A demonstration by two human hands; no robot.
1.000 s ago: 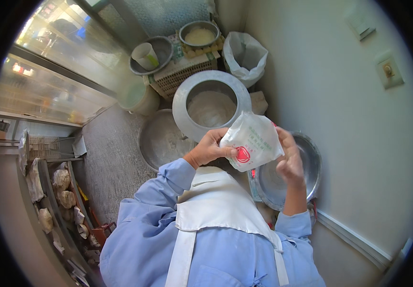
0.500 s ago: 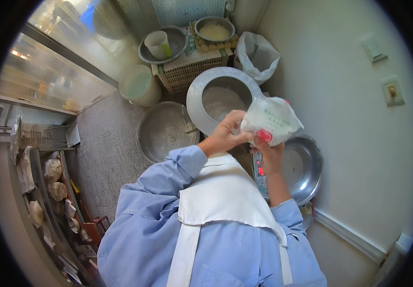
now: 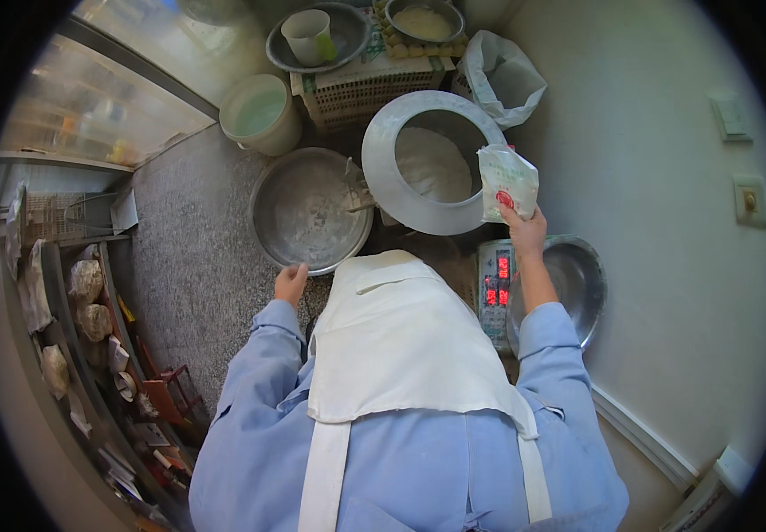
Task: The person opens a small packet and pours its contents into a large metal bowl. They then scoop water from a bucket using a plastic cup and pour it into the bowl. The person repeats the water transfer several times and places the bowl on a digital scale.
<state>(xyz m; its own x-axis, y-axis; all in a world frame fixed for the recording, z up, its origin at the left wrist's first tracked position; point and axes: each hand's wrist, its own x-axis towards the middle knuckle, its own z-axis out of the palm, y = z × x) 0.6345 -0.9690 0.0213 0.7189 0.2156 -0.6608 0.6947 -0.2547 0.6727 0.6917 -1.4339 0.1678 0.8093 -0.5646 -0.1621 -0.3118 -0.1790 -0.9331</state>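
Note:
My right hand [image 3: 525, 227] grips a white plastic packet [image 3: 510, 170] with a red mark, held at the right edge of a wide-collared metal vessel [image 3: 386, 161] with pale powder inside. My left hand [image 3: 290, 284] is closed beside the near-left rim of a shallow steel basin [image 3: 282, 197]; I cannot tell what, if anything, it holds. Below my right hand sits a scale [image 3: 494, 315] with red lit digits, and a large steel bowl [image 3: 582, 293] rests on it.
Behind stand a crate [image 3: 365, 93] carrying a mug [image 3: 306, 34] in a bowl, a bowl [image 3: 423, 19] on eggs, a lidless bucket [image 3: 263, 120] and a white bag [image 3: 516, 75]. Shelves with bags [image 3: 87, 282] line the left; a wall [image 3: 675, 266] bounds the right.
My left hand has let go of the packet and moved down-left to the basin's rim. My right hand has lifted the packet farther forward. The whole view has shifted slightly.

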